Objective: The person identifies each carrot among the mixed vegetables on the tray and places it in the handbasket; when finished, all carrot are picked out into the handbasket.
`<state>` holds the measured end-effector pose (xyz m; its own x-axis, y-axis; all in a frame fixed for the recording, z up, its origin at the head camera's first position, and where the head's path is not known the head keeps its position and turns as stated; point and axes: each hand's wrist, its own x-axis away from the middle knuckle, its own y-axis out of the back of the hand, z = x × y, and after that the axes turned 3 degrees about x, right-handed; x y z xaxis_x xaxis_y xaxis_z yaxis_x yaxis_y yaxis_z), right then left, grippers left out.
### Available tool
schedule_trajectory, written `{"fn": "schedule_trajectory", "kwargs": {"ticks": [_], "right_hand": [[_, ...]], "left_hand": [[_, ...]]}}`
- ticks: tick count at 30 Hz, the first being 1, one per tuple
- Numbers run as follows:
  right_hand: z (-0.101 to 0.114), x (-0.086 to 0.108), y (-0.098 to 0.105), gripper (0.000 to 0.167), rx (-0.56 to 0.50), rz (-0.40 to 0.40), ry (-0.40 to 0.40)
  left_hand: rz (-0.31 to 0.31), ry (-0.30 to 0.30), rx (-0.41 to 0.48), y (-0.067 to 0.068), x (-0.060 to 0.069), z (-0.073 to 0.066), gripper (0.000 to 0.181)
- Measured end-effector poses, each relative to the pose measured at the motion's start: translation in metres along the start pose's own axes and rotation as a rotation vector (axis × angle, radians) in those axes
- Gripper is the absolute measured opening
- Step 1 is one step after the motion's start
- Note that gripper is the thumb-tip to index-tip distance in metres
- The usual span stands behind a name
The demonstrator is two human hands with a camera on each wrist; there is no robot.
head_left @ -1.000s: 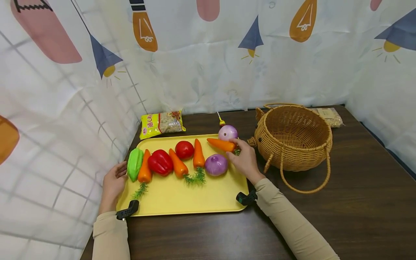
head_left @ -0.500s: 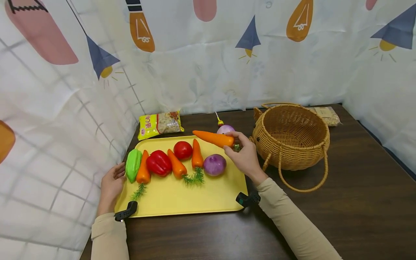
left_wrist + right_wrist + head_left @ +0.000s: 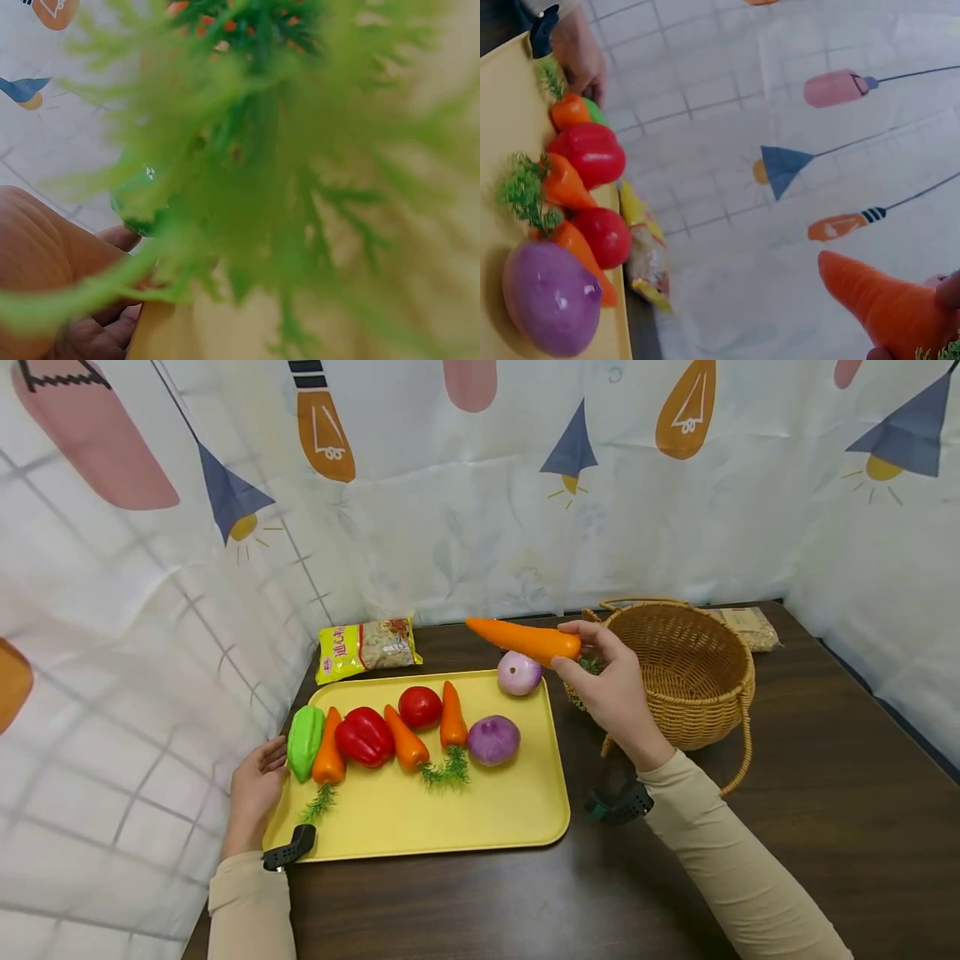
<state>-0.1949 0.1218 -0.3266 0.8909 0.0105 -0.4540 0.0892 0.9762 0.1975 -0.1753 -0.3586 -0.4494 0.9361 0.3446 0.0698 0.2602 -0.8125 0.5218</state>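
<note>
My right hand (image 3: 615, 693) pinches an orange toy carrot (image 3: 525, 639) near its leafy end, raised between the tray and the basket. The carrot (image 3: 885, 307) is large in the right wrist view, its tip pointing up and left. At the tray's left edge, my left hand (image 3: 255, 785) rests with loosely bent fingers beside a green ridged vegetable (image 3: 306, 743); blurred leaves partly cover it in the left wrist view. The yellow tray (image 3: 450, 822) also bears several carrots (image 3: 407, 739), a red bell pepper (image 3: 365, 737), a tomato (image 3: 420, 707) and two purple onions (image 3: 493, 740).
A wicker basket (image 3: 693, 722) with a looped handle stands right of the tray, partly behind my right hand. A yellow snack bag (image 3: 367, 648) lies behind the tray, and another bag (image 3: 752, 628) behind the basket. A printed curtain (image 3: 450, 527) encloses the dark table (image 3: 450, 910).
My right hand has lifted the carrot off the tray and carried it up and right, toward the basket. The pale onion behind it now shows fully. My left hand has stayed at the tray's edge.
</note>
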Motion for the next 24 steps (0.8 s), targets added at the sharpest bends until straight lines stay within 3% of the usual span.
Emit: {"fn": "schedule_trajectory", "kwargs": {"ticks": [10,19,24], "right_hand": [[-0.001,-0.034,0.05,0.038,0.038,0.023,-0.152],[-0.016,-0.042,0.098,0.033,-0.077,0.001,-0.228],[-0.026,-0.041,0.119,0.032,-0.058,-0.007,-0.257]], "left_hand": [[-0.008,-0.005,-0.019,0.001,0.001,0.001,0.055],[0.004,0.0,-0.019,0.001,0.002,0.0,0.056],[0.017,-0.001,-0.034,0.001,0.001,0.0,0.056]]}}
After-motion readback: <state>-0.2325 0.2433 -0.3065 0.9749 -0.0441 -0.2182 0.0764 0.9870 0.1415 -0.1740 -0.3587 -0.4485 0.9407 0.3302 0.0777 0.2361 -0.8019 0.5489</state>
